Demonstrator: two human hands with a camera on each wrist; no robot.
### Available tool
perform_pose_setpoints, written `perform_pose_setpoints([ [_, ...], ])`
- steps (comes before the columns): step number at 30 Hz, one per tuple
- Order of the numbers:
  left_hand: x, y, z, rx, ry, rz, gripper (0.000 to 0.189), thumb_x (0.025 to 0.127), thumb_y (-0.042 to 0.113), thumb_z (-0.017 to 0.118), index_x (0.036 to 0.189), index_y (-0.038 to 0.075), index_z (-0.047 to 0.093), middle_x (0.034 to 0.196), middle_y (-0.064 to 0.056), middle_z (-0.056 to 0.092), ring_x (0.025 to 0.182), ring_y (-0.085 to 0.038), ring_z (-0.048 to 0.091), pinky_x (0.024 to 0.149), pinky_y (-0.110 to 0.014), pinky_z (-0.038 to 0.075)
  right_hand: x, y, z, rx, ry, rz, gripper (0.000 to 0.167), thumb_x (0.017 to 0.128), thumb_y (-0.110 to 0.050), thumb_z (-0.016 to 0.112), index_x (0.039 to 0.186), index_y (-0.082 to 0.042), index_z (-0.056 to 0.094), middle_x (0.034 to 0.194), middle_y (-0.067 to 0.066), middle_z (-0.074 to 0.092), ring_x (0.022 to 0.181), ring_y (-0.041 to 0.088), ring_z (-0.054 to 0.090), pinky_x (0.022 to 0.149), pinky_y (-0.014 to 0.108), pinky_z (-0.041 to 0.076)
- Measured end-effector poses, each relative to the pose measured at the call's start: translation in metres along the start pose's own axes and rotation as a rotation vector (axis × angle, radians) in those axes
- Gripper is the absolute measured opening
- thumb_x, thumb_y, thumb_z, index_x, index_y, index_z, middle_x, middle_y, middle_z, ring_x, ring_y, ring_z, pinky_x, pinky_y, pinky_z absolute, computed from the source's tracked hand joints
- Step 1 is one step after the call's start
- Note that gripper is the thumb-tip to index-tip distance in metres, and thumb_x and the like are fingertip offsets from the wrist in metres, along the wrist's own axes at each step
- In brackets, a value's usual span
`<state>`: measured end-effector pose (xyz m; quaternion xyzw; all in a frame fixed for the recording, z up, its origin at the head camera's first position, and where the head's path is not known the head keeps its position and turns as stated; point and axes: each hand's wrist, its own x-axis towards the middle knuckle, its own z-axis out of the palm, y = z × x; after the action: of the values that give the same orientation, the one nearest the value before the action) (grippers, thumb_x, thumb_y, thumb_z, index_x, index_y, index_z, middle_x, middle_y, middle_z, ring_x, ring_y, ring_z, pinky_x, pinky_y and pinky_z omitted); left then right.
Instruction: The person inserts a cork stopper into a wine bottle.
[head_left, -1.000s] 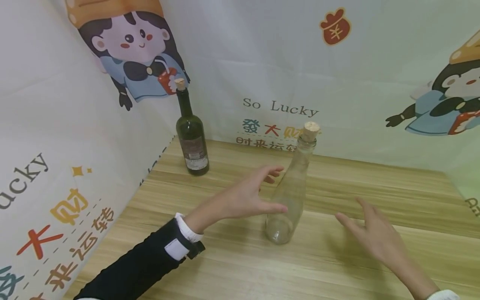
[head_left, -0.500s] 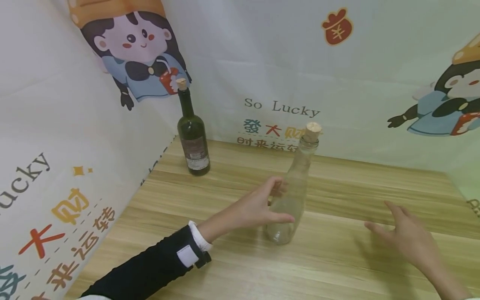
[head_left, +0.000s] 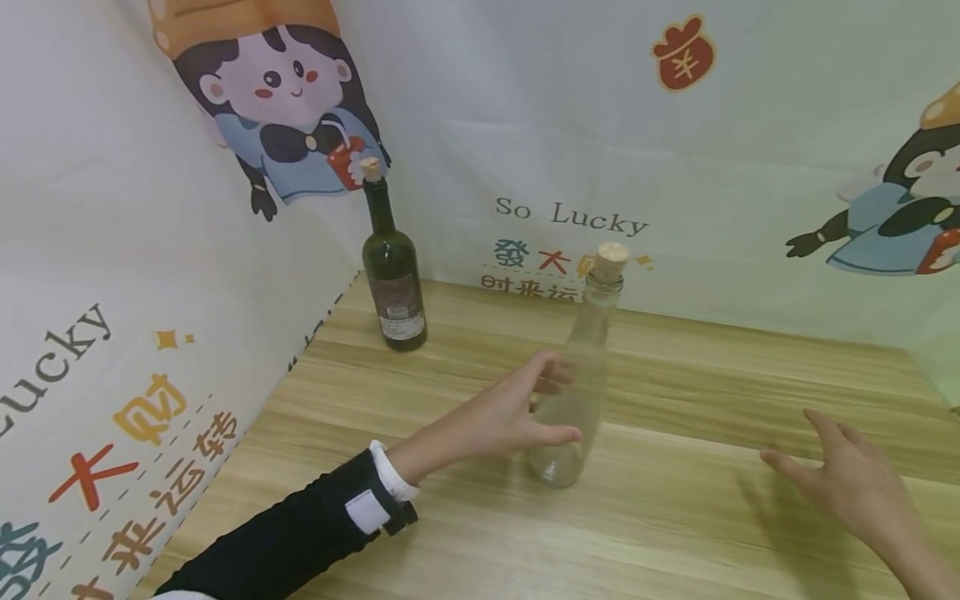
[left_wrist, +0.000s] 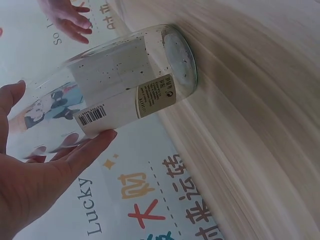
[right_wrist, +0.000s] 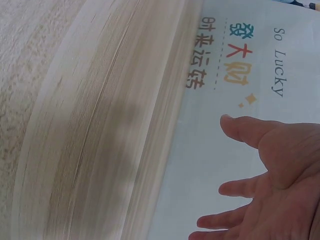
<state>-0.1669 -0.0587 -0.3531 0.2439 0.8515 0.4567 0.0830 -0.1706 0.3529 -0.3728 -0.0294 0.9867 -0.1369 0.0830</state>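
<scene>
A clear glass bottle [head_left: 588,367] with a cork stopper [head_left: 611,262] stands near the middle of the wooden table. My left hand [head_left: 517,412] grips its body from the left, thumb on the near side and fingers round the far side. Seen from the left wrist, the bottle [left_wrist: 112,85] carries a barcode and a small printed label low on its glass; the fingers [left_wrist: 92,150] lie along it. Over the right side of the table, well apart from the bottle, my right hand [head_left: 855,479] is held with fingers and thumb spread, and in the right wrist view nothing touches it.
Farther back on the left, a dark green wine bottle [head_left: 393,283] with a cork [head_left: 371,169] stands upright near the table's corner. A printed cloth backdrop [head_left: 450,100] rises along the left and back edges of the wooden table [head_left: 675,533].
My left hand has come down and forward and closed round the clear bottle, which has shifted slightly left. My right hand has drawn away to the right. The wine bottle stays in place.
</scene>
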Motion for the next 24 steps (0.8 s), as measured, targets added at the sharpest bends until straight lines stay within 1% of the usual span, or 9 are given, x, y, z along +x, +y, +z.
perform_pose_setpoints([
  [4, -0.007, -0.004, -0.008, 0.003, 0.017, -0.007, 0.072, 0.089, 0.029, 0.084, 0.146, 0.015, 0.042, 0.144, -0.005, 0.057, 0.131, -0.022, 0.057, 0.105, -0.039, 0.052, 0.000, 0.003, -0.002, -0.004, -0.016, 0.005, 0.103, 0.100, -0.063, 0.054, 0.149, 0.021, 0.021, 0.136, 0.058, 0.025, 0.117, 0.076, 0.034, 0.086, 0.080, 0.042],
  [9, -0.017, -0.011, -0.019, -0.013, 0.043, -0.018, 0.073, 0.088, 0.027, 0.084, 0.147, 0.016, 0.041, 0.144, -0.006, 0.057, 0.131, -0.025, 0.057, 0.105, -0.044, 0.052, 0.001, 0.005, -0.004, -0.001, -0.029, 0.018, 0.104, 0.101, -0.064, 0.053, 0.149, 0.022, 0.018, 0.136, 0.059, 0.023, 0.117, 0.076, 0.032, 0.086, 0.081, 0.041],
  [12, -0.024, -0.015, -0.026, -0.021, 0.059, -0.026, 0.073, 0.088, 0.026, 0.084, 0.146, 0.016, 0.042, 0.144, -0.007, 0.057, 0.131, -0.026, 0.057, 0.105, -0.046, 0.052, 0.001, 0.007, -0.003, -0.005, -0.019, 0.013, 0.103, 0.101, -0.063, 0.053, 0.149, 0.022, 0.019, 0.135, 0.059, 0.023, 0.117, 0.076, 0.032, 0.086, 0.081, 0.040],
  [17, -0.037, -0.021, -0.038, 0.007, 0.090, -0.040, 0.072, 0.088, 0.025, 0.084, 0.146, 0.014, 0.042, 0.144, -0.009, 0.057, 0.131, -0.027, 0.057, 0.104, -0.047, 0.053, 0.002, 0.012, 0.001, -0.003, 0.007, -0.013, 0.101, 0.102, -0.060, 0.054, 0.148, 0.022, 0.020, 0.134, 0.060, 0.025, 0.115, 0.076, 0.032, 0.087, 0.082, 0.039],
  [22, -0.052, -0.029, -0.052, 0.026, 0.131, -0.079, 0.072, 0.089, 0.026, 0.083, 0.146, 0.012, 0.043, 0.144, -0.012, 0.057, 0.130, -0.031, 0.057, 0.104, -0.049, 0.052, 0.004, 0.014, 0.005, -0.012, 0.016, -0.018, 0.101, 0.102, -0.061, 0.054, 0.148, 0.023, 0.021, 0.133, 0.059, 0.026, 0.115, 0.075, 0.034, 0.088, 0.081, 0.039],
  [24, -0.057, -0.031, -0.057, 0.019, 0.150, -0.099, 0.072, 0.088, 0.025, 0.084, 0.145, 0.012, 0.043, 0.143, -0.012, 0.057, 0.130, -0.032, 0.057, 0.104, -0.050, 0.052, 0.003, 0.014, 0.005, -0.017, 0.013, -0.014, 0.101, 0.102, -0.061, 0.053, 0.148, 0.022, 0.020, 0.134, 0.058, 0.026, 0.116, 0.075, 0.034, 0.089, 0.081, 0.038],
])
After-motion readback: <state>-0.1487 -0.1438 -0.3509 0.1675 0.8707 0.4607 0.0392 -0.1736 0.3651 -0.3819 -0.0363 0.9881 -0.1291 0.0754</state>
